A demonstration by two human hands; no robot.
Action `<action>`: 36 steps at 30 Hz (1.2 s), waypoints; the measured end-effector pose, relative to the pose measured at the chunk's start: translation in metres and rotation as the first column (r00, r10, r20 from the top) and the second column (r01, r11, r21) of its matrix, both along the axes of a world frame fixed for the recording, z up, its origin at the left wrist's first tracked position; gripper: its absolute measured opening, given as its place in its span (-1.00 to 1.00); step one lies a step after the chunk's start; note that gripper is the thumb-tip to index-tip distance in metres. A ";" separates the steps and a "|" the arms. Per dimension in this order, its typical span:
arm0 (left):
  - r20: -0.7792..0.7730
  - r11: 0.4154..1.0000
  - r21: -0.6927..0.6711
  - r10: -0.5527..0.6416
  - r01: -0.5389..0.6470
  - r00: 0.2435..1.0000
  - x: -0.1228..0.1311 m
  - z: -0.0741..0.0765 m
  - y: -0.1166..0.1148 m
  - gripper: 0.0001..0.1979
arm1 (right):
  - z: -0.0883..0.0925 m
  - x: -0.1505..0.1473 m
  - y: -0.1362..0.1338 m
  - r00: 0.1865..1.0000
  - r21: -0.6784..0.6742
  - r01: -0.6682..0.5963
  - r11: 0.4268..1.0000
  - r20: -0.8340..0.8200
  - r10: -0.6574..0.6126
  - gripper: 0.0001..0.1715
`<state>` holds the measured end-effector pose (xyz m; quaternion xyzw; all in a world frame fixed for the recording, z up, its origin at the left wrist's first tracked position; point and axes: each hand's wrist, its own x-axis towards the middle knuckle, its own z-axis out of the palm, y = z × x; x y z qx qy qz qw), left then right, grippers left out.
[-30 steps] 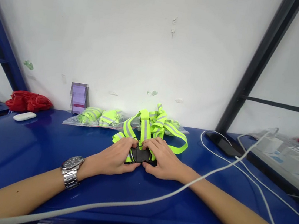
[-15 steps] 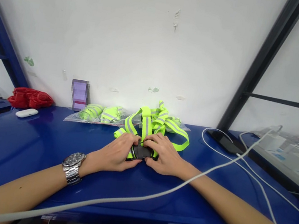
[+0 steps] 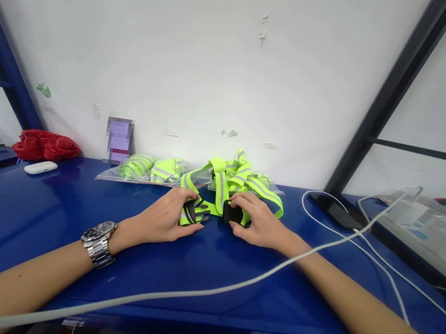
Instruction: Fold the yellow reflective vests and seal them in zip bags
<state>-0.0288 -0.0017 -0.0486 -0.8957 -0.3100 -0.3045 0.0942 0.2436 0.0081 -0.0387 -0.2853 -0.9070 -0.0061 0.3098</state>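
Note:
A fluorescent yellow reflective strap harness point(image 3: 221, 180) with grey stripes lies in loops on the blue table point(image 3: 138, 283). Its black side-release buckle is parted into two halves. My left hand point(image 3: 168, 212), with a metal watch at the wrist, is closed on the pronged buckle half point(image 3: 194, 212) and the strap behind it. In the fingers of my right hand point(image 3: 259, 221) is the socket half point(image 3: 233, 212). A short gap separates the halves, with yellow strap showing behind it.
Bagged reflective straps point(image 3: 151, 168) lie by the wall, near a propped phone point(image 3: 118, 141). A white earbud case point(image 3: 40, 168) and red plastic bag point(image 3: 45, 146) are at left. A white cable point(image 3: 187, 295) crosses the foreground; another phone point(image 3: 331, 211) and white boxes point(image 3: 427, 231) are right.
The buckle, joined before, has come apart. My left hand moved left with the pronged half, my right hand slightly right and back with the socket half.

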 end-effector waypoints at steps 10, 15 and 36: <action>-0.002 1.000 0.013 0.004 -0.004 1.000 0.003 0.006 -0.004 -0.42 | 0.006 0.002 0.003 0.997 -0.124 -0.017 0.992 -0.078 0.008 -0.36; -0.008 0.999 0.036 -0.030 0.030 1.000 0.005 0.007 -0.005 -0.43 | 0.007 0.001 0.002 0.995 -0.118 -0.082 0.990 -0.068 0.074 -0.30; -0.100 0.989 0.051 -0.136 0.142 0.986 0.007 0.003 -0.007 -0.30 | 0.015 -0.006 -0.011 0.987 -0.072 -0.052 0.996 0.150 0.062 -0.15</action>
